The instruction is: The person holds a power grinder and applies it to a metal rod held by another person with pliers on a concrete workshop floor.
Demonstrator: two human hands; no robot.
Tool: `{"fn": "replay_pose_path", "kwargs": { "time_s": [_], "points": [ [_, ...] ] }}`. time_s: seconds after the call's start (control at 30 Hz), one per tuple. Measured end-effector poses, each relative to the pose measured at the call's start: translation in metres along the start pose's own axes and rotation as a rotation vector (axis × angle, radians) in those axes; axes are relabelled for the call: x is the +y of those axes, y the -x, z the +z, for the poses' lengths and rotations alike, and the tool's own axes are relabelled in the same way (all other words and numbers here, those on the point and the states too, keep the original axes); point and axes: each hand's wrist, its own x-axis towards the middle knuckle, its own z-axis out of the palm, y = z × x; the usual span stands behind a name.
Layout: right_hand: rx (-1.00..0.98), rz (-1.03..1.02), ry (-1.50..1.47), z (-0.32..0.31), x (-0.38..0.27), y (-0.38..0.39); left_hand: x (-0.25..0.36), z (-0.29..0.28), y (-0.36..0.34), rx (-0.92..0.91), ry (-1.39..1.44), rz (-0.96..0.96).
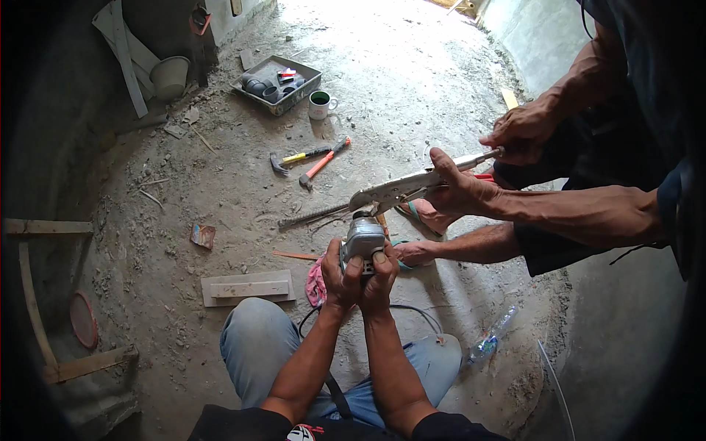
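Both my hands grip a corded power tool with a silver metal head; it looks like an angle grinder. My left hand wraps its left side and my right hand its right, thumbs on top. The head's far end meets or lies just under a long silver metal piece with holes; whether they touch I cannot tell. A co-worker's two hands hold that piece from the right, one hand around its middle, the other at its rod end. A pink cloth lies beside my left hand.
Two hammers, a mug and a tray of pipe fittings stand ahead on the dusty floor. A wooden float lies left of my knee, a plastic bottle to the right. The co-worker's feet are close by.
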Motion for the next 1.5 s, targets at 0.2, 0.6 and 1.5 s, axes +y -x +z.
{"fn": "replay_pose_path", "kwargs": {
  "time_s": [0.2, 0.6, 1.5],
  "points": [
    [-0.007, 0.006, -0.024, 0.001, -0.003, 0.001, 0.0, 0.001, 0.001, 0.017, -0.012, -0.005],
    [0.006, 0.026, -0.019, 0.005, -0.008, 0.003, -0.01, -0.002, 0.001, 0.01, -0.014, 0.024],
    [-0.021, 0.003, 0.002, 0.004, -0.004, 0.001, -0.021, -0.002, 0.0, 0.022, 0.053, 0.011]
  ]
}}
